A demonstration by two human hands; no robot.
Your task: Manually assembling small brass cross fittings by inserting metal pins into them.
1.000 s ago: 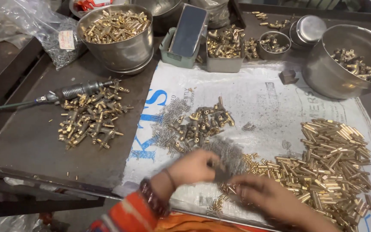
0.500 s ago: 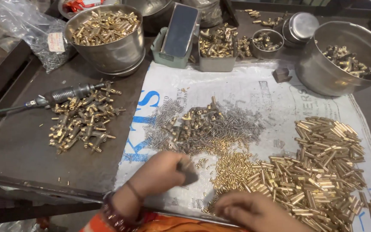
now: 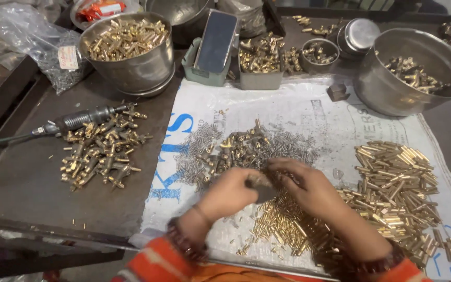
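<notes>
Over the printed white sheet (image 3: 309, 112), left hand (image 3: 233, 190) and right hand (image 3: 309, 185) meet, fingers pinched together on a small brass part (image 3: 261, 181); loose brass pins (image 3: 283, 224) lie directly below, nearer the right.

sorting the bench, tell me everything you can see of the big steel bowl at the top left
The steel bowl is round, deep and shiny, with a rolled rim and straight walls. It stands upright on the dark worktop at the back left, heaped almost to the rim with small brass fittings. Neither hand touches it.
</notes>
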